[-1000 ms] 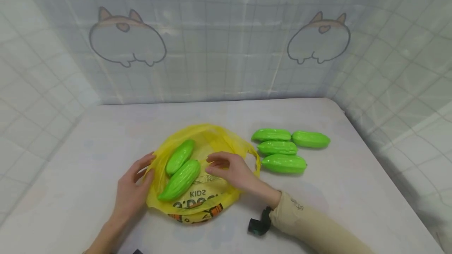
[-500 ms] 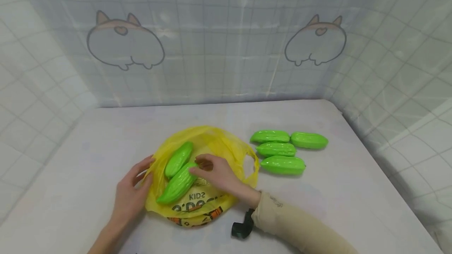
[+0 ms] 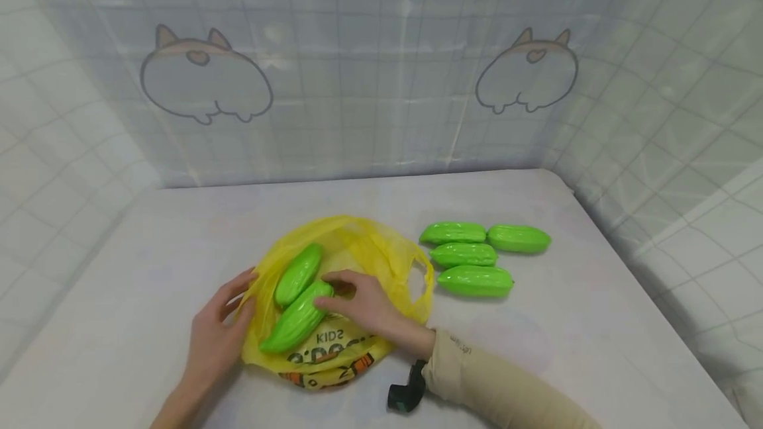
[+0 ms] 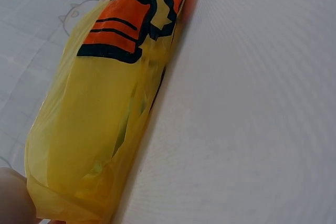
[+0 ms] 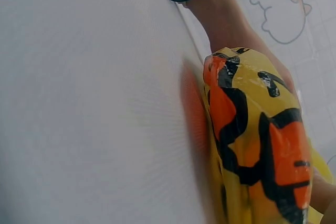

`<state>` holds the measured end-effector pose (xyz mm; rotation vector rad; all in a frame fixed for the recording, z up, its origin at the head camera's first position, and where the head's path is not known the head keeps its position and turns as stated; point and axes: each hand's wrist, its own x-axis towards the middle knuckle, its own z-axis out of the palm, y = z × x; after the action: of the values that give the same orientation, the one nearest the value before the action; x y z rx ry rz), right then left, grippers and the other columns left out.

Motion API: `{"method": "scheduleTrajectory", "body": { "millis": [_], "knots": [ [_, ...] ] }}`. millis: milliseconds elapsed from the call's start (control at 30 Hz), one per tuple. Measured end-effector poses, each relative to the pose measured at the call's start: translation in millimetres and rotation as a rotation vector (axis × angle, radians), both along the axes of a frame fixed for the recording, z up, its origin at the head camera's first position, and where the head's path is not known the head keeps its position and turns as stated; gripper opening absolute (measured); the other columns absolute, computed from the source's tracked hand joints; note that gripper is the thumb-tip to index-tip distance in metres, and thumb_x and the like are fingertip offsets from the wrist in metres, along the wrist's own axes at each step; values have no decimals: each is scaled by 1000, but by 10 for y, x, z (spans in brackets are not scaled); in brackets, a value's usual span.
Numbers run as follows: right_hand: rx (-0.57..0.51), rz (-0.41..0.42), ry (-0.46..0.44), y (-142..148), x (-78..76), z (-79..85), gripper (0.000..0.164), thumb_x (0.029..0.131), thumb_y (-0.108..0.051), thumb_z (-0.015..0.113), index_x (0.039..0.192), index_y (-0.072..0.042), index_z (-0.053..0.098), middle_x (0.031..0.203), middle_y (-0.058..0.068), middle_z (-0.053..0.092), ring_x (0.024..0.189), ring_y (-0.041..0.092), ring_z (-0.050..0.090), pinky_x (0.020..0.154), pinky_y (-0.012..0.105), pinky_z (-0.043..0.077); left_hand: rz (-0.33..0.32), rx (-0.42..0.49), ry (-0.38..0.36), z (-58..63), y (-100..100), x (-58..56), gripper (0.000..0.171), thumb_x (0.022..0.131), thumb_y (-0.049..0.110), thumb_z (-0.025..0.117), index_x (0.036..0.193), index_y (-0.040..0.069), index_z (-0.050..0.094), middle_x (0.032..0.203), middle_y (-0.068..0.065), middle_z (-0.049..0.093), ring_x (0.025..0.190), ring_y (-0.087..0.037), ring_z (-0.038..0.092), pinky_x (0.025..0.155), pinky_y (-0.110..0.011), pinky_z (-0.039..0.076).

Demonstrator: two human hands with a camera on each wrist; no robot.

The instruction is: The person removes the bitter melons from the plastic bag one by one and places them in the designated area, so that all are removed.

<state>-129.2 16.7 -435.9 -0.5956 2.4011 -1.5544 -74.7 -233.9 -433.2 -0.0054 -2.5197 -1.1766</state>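
A yellow plastic bag (image 3: 381, 247) lies on the table with its mouth spread wide and upward. Two shiny green ridged toy bitter melons rest inside it, the farther melon (image 3: 298, 275) beside the nearer melon (image 3: 295, 324). My left hand (image 3: 216, 336) pinches the bag's left rim between thumb and fingers. Reaching in from the right, my right hand (image 3: 363, 303) holds the upper right end of the nearer melon, thumb on its near side. The left wrist view shows the bag's printed outside (image 4: 89, 114); the right wrist view shows its orange-and-black print (image 5: 257, 129), and the melons are mostly hidden there.
Several more green bitter melons (image 3: 475, 281) lie grouped on the white table (image 3: 572, 336), right of the bag. A black wrist camera (image 3: 407, 389) sits under the right sleeve (image 3: 489, 376). Tiled-pattern curtains (image 3: 381, 104) stand behind and at both sides.
My right hand has moved left and down inside the bag, from above its middle onto the end of the nearer melon. My left hand keeps its hold on the rim.
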Motion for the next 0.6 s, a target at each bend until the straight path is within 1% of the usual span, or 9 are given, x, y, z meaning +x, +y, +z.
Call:
{"method": "scheduleTrajectory", "body": {
  "millis": [167,333,600],
  "knots": [
    [-13,2,5,9,8,2,52,86,-48,75,129,-19,66,118,-8,68,103,6,61,91,23,52,-2,11,5,-11,-16,2,40,95,-2,59,133,11,62,143,-5,58,114,16,48,92,1,40],
    [-16,-8,-2,25,13,32,48,83,-42,80,123,-19,69,113,-9,70,102,5,62,91,23,52,-1,23,7,-15,-14,2,41,95,-2,60,133,12,62,142,-5,59,114,16,48,91,1,40],
    [-42,-45,18,67,31,105,45,78,-38,85,117,-20,71,112,-9,71,100,5,64,89,23,53,-12,28,8,-20,-13,-5,42,95,-3,60,134,13,62,143,-3,58,114,15,49,92,1,40]
  ]
}}
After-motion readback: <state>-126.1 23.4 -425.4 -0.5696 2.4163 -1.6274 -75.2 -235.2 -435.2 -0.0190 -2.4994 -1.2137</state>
